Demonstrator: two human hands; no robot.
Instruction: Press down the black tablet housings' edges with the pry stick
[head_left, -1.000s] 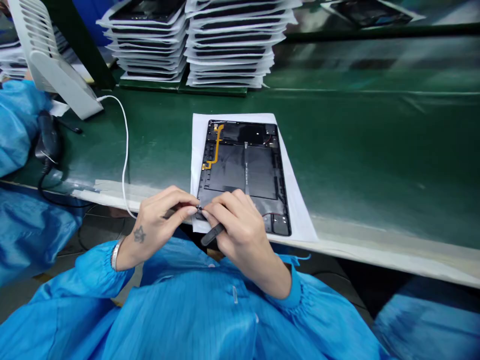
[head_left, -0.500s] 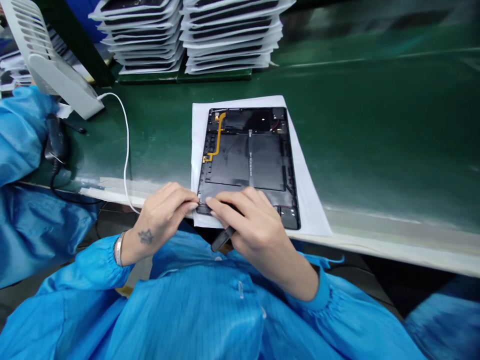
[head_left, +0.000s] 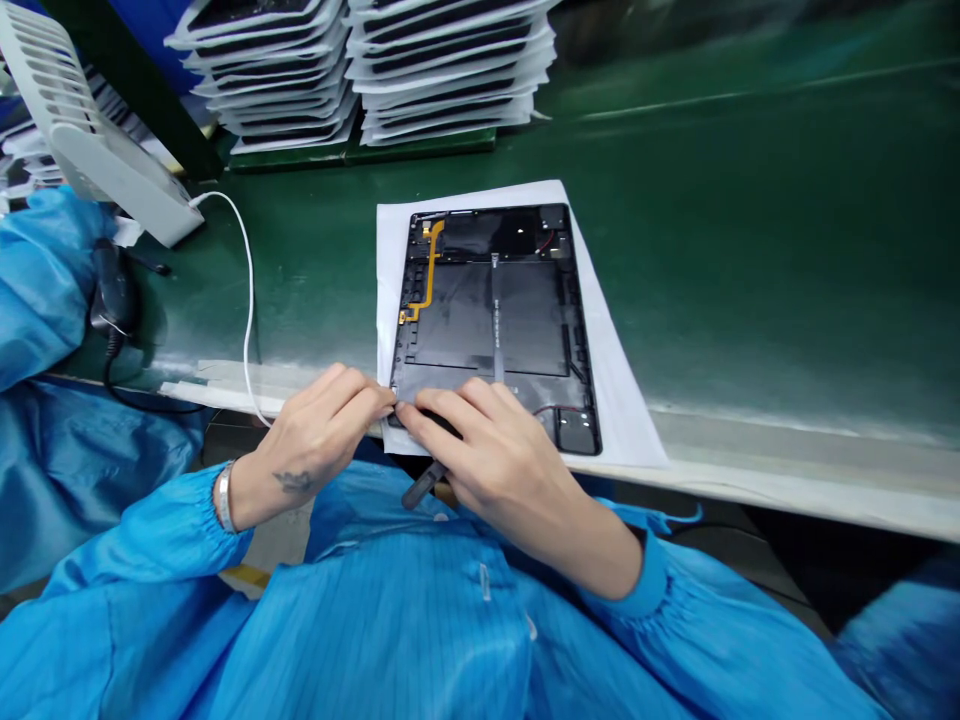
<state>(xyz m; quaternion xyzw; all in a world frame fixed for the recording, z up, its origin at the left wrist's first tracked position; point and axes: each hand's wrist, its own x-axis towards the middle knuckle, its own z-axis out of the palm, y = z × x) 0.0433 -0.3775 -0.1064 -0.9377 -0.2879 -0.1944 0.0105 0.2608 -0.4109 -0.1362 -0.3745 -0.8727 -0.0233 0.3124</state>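
Note:
An opened black tablet housing (head_left: 457, 320) lies on a white sheet (head_left: 619, 400) at the bench's front edge. A thin orange flex cable (head_left: 431, 268) runs along its left side, and a grey strip (head_left: 496, 310) crosses its middle. My left hand (head_left: 322, 425) is closed in a pinch at the housing's near left corner; whatever is between the fingertips is too small to make out. Wrapped in my right hand (head_left: 499, 450) is a dark grey hand tool with a flat rounded end (head_left: 422, 485); its tip is hidden. My right fingertips meet the left ones at that corner.
Two stacks of dark panels interleaved with white sheets, a left stack (head_left: 281, 85) and a right stack (head_left: 450, 75), stand at the back. A white fan (head_left: 112, 160) with a white cable (head_left: 249, 290) is at left, beside a co-worker's blue sleeve (head_left: 45, 280) and a black corded device (head_left: 112, 290).
My right fingertips have shifted slightly left, closer to my left fingertips at the corner, and the tool moved left with them. The whole view has shifted a little.

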